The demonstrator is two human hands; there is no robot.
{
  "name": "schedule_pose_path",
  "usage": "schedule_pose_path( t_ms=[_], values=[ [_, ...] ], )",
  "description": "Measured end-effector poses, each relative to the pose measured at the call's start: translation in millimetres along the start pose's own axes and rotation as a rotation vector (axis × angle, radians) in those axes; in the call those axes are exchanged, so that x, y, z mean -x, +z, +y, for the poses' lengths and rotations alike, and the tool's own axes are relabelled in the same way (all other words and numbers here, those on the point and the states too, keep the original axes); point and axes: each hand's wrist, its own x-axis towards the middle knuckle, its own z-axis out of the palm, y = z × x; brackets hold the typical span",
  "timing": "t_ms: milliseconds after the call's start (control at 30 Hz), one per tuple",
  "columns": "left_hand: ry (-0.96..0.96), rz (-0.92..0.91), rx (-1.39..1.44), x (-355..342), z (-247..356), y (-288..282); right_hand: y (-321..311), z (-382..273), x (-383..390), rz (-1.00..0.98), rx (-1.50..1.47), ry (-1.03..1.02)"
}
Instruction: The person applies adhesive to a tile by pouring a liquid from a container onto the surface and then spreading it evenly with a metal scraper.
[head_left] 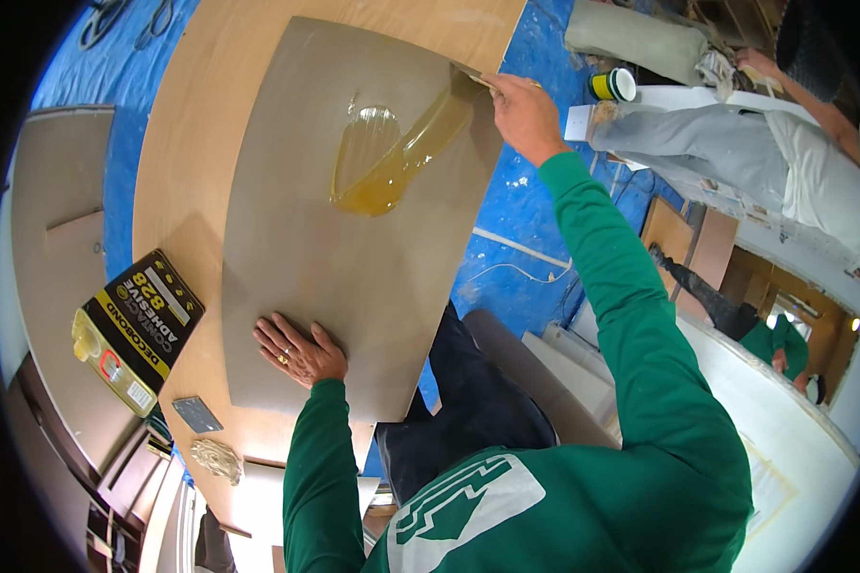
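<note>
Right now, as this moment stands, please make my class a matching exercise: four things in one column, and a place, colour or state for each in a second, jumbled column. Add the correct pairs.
Column one
1. Left hand
2. Right hand
3. Large can
4. Glossy liquid

Column two
A. Black and yellow, at the left side of the wooden table
B. Gripping a thin tool
C. Amber, smeared in a streak
D. Resting palm down on the grey-brown panel

Right pairs: 1-D; 2-B; 3-A; 4-C
</note>
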Motion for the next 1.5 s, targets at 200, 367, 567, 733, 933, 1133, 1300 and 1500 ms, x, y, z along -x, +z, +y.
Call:
schedule_pose_path(
  t_ms=[200, 367, 567, 733, 933, 1133, 1300, 1500],
  values=[
    [0.009, 0.013, -0.018, -1.4, 6.6, 3.1, 5.6, -22.9, 36.5, 0.058, 0.044, -0.025],
    [-0.015, -0.003, -0.044, 1.4, 2.0, 2.5, -10.9, -93.2, 117.4, -0.092, -0.045, -0.056],
    [0.002, -0.007, -0.026, 1.0, 2.1, 3.2, -15.4, -24.1, 50.6, 0.014, 0.017, 0.075],
    [-0.003, -0.011, -0.001, 1.6, -1.1, 6.3, -7.2, -2.4, 21.1, 0.039, 0.039, 0.036],
    [-0.012, -0.026, -0.006, 2.2, -2.4, 5.4, 0.3, 0.5, 18.9, 0.012, 0.073, 0.026],
    [0.011, -0.007, -0.007, 1.3, -1.7, 6.7, 11.1, -2.7, 23.4, 0.054, 0.120, 0.031],
    [0.011, -0.007, -0.015, 2.1, -1.0, 6.1, 18.8, -6.4, 27.6, 0.074, 0.170, 0.036],
    [0.003, 0.009, -0.015, 2.1, -1.2, 8.5, 27.4, -8.8, 31.4, 0.108, 0.182, 0.028]
  ],
)
